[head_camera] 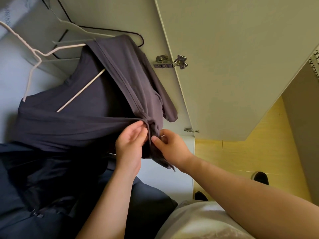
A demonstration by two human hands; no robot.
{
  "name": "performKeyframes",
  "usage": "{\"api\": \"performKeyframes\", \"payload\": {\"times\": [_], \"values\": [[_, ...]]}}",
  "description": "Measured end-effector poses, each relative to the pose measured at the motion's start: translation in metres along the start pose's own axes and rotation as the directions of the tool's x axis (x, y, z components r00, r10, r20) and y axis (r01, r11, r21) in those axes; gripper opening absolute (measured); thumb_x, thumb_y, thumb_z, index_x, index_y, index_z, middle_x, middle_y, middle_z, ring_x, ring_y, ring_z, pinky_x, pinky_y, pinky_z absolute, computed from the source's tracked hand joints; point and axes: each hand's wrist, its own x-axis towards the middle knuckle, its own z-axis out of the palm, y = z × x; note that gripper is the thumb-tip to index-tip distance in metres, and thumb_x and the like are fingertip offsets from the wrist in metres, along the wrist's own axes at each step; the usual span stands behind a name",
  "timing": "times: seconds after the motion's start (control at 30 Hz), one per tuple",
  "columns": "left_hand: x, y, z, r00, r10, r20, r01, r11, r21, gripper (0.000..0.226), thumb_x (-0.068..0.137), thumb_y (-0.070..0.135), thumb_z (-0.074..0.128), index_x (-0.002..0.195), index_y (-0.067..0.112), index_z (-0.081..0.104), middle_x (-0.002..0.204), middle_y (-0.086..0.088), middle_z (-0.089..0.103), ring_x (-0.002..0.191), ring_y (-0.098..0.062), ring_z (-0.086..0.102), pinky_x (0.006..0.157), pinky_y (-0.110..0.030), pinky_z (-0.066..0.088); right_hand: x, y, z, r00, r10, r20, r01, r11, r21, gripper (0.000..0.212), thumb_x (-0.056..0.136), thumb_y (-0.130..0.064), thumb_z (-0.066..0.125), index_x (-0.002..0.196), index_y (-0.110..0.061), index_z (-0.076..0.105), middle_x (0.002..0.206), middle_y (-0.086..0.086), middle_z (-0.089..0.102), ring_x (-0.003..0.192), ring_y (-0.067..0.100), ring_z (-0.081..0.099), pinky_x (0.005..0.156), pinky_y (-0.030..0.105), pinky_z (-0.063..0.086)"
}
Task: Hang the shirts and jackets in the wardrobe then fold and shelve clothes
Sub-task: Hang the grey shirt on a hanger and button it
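White hanger (81,90) runs off the left edge; right hand (170,147) fingertips seem hidden in grey shirt (103,104).

**Colours and patterns noted, head view**

Wrap top (107,94): dusky grey-purple, plain throughout.
Hanger (81,90) in it: white.
Wire hanger (142,39) behind: black.
Wardrobe door (233,66): pale cream, plain.
Hinge (170,62): silver metal.
Heaped clothes (43,178), lower left: dark navy.
Floor (250,152): yellow wood-grain boards.
Shoe (261,177): black.
Edge strip (315,64), far right: white with black marks; the pattern is too small to read.
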Motion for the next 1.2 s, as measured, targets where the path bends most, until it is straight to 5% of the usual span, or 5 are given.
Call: {"api": "performKeyframes", "payload": {"times": [0.23,0.47,0.67,0.87,1.2], "values": [[-0.007,-0.014,-0.006,0.973,-0.218,-0.078,0.208,0.971,-0.122,0.032,0.087,-0.013,0.062,0.102,0.012,0.074,0.101,-0.012,0.077,0.094,-0.022,0.075,0.073,-0.022,0.058,-0.001,-0.002,0.000,0.983,0.049,0.175,-0.113,0.918,0.379,0.016,0.097,-0.008,0.058,0.095,-0.012,0.073,0.089,0.008,0.072,0.085,0.020,0.066,0.089,0.042,0.054],[-0.002,-0.015,-0.013,0.942,-0.333,-0.044,0.331,0.943,-0.040,0.024,0.094,0.003,0.063,0.092,0.021,0.078,0.101,-0.004,0.078,0.091,-0.016,0.075,0.073,-0.029,0.055,-0.001,-0.005,-0.007,0.972,0.103,0.209,-0.191,0.867,0.460,0.034,0.091,0.011,0.052,0.115,-0.012,0.061,0.091,0.016,0.070,0.081,0.025,0.068,0.072,0.032,0.057],[-0.007,-0.026,-0.016,0.952,-0.143,-0.271,0.199,0.961,0.192,0.022,0.096,0.008,0.064,0.088,0.027,0.069,0.092,-0.001,0.075,0.080,-0.015,0.074,0.059,-0.019,0.056,-0.001,0.003,-0.011,0.999,-0.012,0.032,0.012,1.000,-0.027,0.020,0.096,-0.026,0.061,0.107,-0.037,0.047,0.082,0.007,0.068,0.060,0.015,0.058,0.054,0.025,0.050],[-0.011,-0.035,-0.022,0.925,-0.343,-0.163,0.356,0.932,0.062,0.032,0.086,-0.015,0.064,0.102,0.012,0.066,0.083,-0.003,0.078,0.074,-0.016,0.076,0.056,-0.017,0.055,-0.003,0.009,-0.014,0.970,-0.244,-0.019,0.216,0.889,-0.404,0.011,0.096,-0.017,0.060,0.105,-0.020,0.064,0.083,-0.006,0.064,0.071,0.013,0.058,0.067,0.021,0.047],[-0.015,-0.050,-0.021,0.892,-0.374,-0.256,0.423,0.890,0.173,0.012,0.086,-0.005,0.072,0.084,0.008,0.073,0.070,-0.002,0.074,0.059,-0.011,0.069,0.054,-0.017,0.052,-0.007,0.015,-0.019,0.929,-0.351,0.122,0.354,0.737,-0.575,0.010,0.097,-0.007,0.055,0.096,-0.010,0.065,0.085,0.008,0.063,0.071,0.030,0.055,0.066,0.035,0.048]]}}
